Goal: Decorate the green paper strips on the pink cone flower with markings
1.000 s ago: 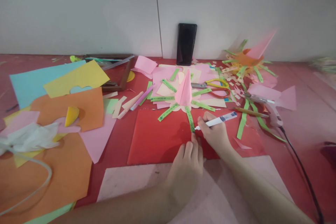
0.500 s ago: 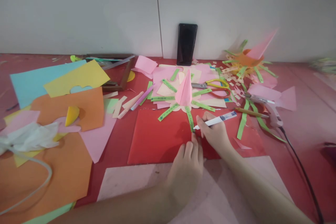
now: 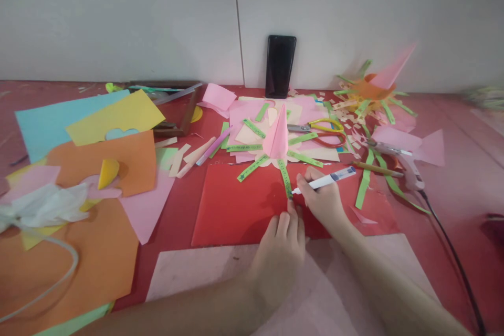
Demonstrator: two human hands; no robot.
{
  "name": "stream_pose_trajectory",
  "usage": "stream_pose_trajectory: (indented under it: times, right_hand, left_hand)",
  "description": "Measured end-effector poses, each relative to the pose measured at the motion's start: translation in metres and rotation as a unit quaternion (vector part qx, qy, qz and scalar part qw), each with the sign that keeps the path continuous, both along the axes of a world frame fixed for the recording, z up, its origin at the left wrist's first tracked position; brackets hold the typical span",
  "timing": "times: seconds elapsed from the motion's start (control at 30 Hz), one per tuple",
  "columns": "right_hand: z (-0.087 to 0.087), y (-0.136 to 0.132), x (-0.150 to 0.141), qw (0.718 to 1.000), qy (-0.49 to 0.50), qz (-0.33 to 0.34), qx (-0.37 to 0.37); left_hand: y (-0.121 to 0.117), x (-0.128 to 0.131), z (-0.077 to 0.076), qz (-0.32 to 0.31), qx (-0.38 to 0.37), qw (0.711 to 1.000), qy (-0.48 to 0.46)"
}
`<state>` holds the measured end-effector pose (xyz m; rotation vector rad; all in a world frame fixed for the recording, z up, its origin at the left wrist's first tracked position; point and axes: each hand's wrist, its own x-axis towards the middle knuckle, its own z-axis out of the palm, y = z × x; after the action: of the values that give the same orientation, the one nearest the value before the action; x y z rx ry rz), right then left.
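Observation:
My right hand (image 3: 321,197) is closed round a white marker pen (image 3: 326,179) with a blue-and-white end. The pen's tip is at the lower end of a green paper strip (image 3: 285,178) bearing small drawn marks. My left hand (image 3: 281,247) rests open, its index fingertip at that strip's end and the other fingers on a red board (image 3: 232,205). The strip hangs from a paper piece with a standing pink paper cone (image 3: 277,136) and several green strips, most of them decorated, spread around its scalloped base.
Behind are yellow-and-red-handled scissors (image 3: 325,126) and an upright black phone (image 3: 280,66). A glue gun (image 3: 409,165) with a trailing cord lies right, below a second cone piece (image 3: 374,89). Left are orange paper sheets (image 3: 90,241), a purple pen (image 3: 212,147) and a brown tray (image 3: 191,110).
The pen tip and my right hand have shifted very slightly right at the strip's lower end. My left hand stays in place.

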<state>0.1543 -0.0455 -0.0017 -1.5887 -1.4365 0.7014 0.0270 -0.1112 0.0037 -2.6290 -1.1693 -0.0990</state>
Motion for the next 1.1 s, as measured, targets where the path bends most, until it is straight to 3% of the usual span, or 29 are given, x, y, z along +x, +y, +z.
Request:
stream_pose_trajectory:
  times: [1.1]
  right_hand:
    - [-0.0003, -0.0009, 0.0003, 1.000, 0.006, 0.015, -0.024]
  left_hand:
    - [-0.0010, -0.0008, 0.0007, 0.000, -0.010, 1.000, 0.010]
